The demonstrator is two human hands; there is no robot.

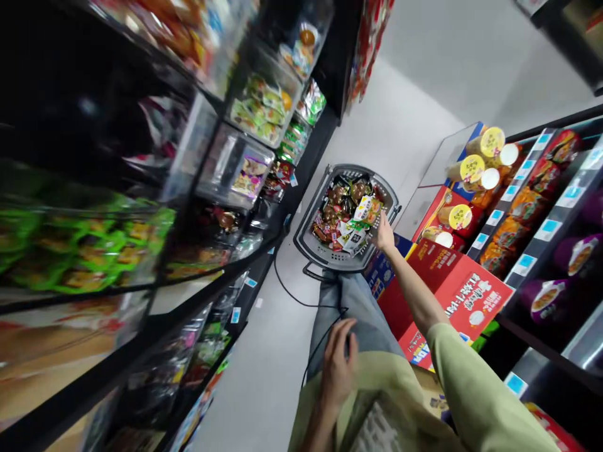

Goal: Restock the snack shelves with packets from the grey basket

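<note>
A grey plastic shopping basket [325,254] stands on the floor by my legs, filled with several small snack packets [335,210] in brown, red, green and white wrappers. My right hand [385,235] reaches over the basket's right side. Its fingers are closed at the edge of a yellow-and-white snack packet [368,209], which lies over the others; the fingertips are partly hidden. Near my lap, my left hand [339,359] holds nothing, its fingers loosely bent and the thumb apart.
Shelves with clear bins of packets [264,107] run along the left, blurred nearby. On the right are cup noodles [459,216], a red carton [464,298] and shelves of noodle packs [511,223]. A thin black cable [301,304] hangs across the view above the pale floor [264,351].
</note>
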